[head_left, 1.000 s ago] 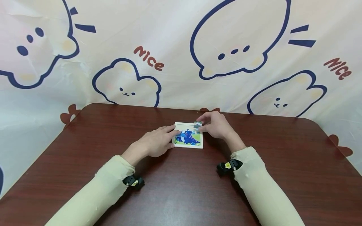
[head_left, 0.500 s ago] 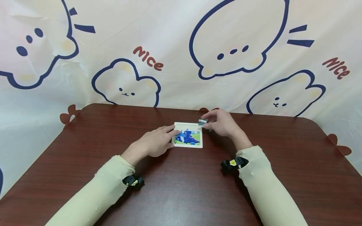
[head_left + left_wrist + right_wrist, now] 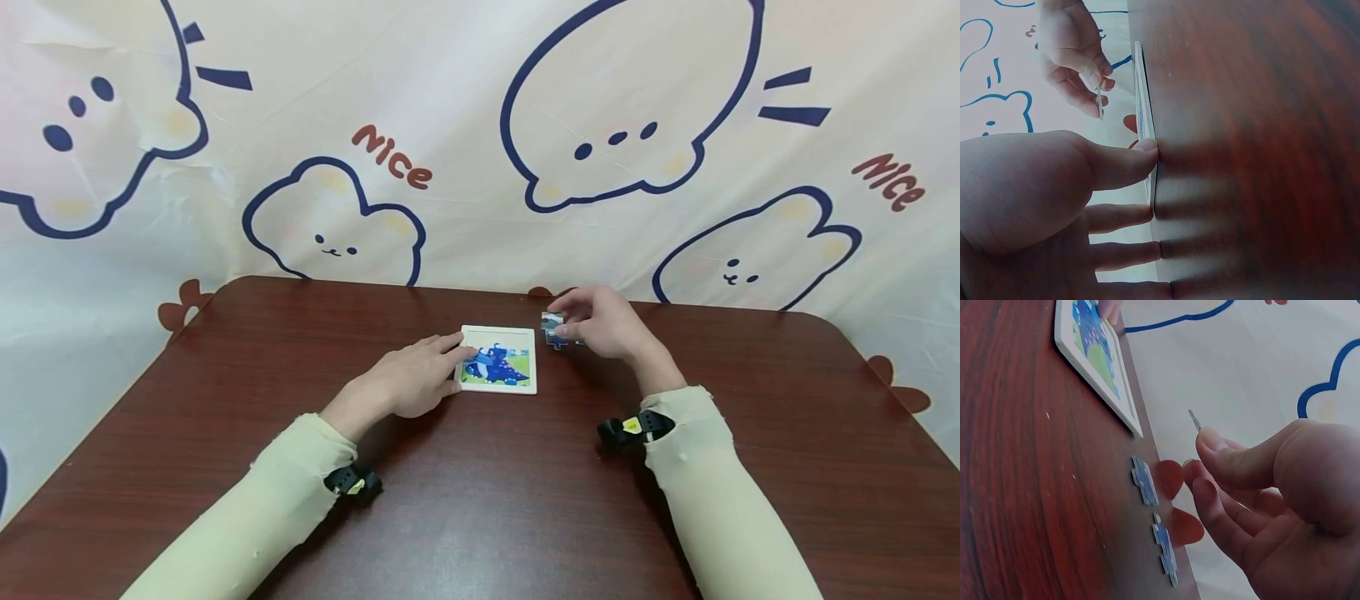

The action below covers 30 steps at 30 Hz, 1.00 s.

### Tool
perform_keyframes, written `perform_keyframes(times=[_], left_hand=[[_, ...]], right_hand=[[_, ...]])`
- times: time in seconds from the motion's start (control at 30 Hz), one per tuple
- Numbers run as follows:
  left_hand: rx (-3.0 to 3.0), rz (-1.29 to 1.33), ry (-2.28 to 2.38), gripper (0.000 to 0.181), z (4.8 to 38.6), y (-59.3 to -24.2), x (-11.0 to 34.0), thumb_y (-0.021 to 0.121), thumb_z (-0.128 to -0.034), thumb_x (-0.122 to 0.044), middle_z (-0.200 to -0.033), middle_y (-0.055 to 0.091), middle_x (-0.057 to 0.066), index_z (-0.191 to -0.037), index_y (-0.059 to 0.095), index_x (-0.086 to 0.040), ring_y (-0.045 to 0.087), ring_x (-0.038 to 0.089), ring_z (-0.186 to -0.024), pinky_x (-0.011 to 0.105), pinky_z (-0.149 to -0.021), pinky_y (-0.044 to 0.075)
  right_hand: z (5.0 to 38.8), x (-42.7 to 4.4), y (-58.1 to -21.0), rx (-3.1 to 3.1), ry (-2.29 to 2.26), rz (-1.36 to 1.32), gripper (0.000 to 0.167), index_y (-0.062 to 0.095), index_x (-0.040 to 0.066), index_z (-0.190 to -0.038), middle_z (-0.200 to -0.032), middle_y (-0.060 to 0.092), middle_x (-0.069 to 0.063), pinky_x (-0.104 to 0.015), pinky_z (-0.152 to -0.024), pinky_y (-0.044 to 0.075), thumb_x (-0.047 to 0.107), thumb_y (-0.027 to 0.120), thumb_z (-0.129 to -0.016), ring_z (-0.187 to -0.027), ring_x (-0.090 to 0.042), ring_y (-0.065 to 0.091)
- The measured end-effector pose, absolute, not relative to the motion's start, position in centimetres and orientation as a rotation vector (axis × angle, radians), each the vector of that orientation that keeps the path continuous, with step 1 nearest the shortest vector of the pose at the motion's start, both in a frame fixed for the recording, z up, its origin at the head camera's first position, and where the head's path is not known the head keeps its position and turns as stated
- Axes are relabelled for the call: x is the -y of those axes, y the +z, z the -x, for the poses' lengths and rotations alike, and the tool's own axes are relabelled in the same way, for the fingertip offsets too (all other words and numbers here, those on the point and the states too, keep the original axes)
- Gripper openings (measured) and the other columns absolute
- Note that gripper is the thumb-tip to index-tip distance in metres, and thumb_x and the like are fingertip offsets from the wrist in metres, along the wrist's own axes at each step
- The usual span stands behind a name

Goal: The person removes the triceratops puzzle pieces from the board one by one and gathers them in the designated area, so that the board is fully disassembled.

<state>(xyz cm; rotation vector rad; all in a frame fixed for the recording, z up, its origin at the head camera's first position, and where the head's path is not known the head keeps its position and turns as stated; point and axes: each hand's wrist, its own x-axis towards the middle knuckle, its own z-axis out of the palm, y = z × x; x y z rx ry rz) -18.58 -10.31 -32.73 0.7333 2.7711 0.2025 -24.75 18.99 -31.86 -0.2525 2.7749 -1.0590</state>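
A square puzzle board [image 3: 517, 390] with a white rim lies on the table, showing a blue dinosaur on green; a pale strip runs along its far side. My left hand [image 3: 412, 379] rests at the board's left side, straight fingers on it and thumb against the edge. To the right of the board, my right hand [image 3: 611, 327] pinches a small puzzle piece [image 3: 552, 319] between thumb and fingers, above the table. Below that hand, two loose blue puzzle pieces lie flat, a nearer piece [image 3: 1145, 481] and another piece [image 3: 1165, 550], partly hidden in the head view.
The dark brown wooden table [image 3: 480, 517] extends around the board. Behind its far edge hangs a white cloth [image 3: 465, 100] printed with blue cartoon outlines. Each wrist wears a black strap, such as the right strap [image 3: 637, 429].
My right hand has moved right and slightly away from me with the pinched piece, leaving the board's upper right corner and coming over the loose pieces. The left hand stays put.
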Motion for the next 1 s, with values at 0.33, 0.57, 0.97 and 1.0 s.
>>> perform_keyframes(times=[0.33,0.57,0.97,1.0], left_hand=[[-2.773,-0.73,0.208,0.062,18.6,-32.8,10.3,0.062,-0.1073,-0.029,-0.176,0.029,0.015,-0.164,0.041,-0.018,0.033,0.04,-0.161,0.062,-0.125,0.037],[-2.773,-0.733,0.205,0.061,18.6,-32.8,10.3,0.062,-0.1077,-0.029,-0.176,0.029,0.015,-0.164,0.041,-0.018,0.033,0.04,-0.161,0.062,-0.125,0.038],[-2.776,-0.738,0.208,0.061,18.6,-32.8,10.4,0.062,-0.1075,-0.028,-0.175,0.03,0.015,-0.164,0.042,-0.018,0.034,0.04,-0.161,0.062,-0.125,0.038],[-2.776,-0.738,0.207,0.061,18.6,-32.8,10.4,0.062,-0.1074,-0.028,-0.175,0.03,0.015,-0.164,0.042,-0.018,0.034,0.041,-0.161,0.062,-0.125,0.038]], right_hand=[[25.0,-20.7,-31.8,-2.785,-1.057,0.254,0.031,0.072,0.012,-0.131,-0.125,0.068,-0.017,-0.038,-0.088,0.055,0.009,0.072,-0.1,-0.112,-0.034,0.062],[25.2,-21.9,-31.9,-2.783,-1.063,0.212,0.032,0.072,0.013,-0.132,-0.126,0.067,-0.017,-0.039,-0.088,0.054,0.008,0.071,-0.1,-0.112,-0.034,0.06],[25.5,-23.4,-32.6,-2.764,-1.067,0.202,0.032,0.071,0.009,-0.132,-0.127,0.066,-0.018,-0.039,-0.089,0.053,0.007,0.071,-0.1,-0.112,-0.034,0.059],[25.5,-23.6,-32.7,-2.763,-1.064,0.202,0.032,0.071,0.009,-0.132,-0.126,0.066,-0.018,-0.039,-0.089,0.053,0.007,0.071,-0.1,-0.112,-0.034,0.059]])
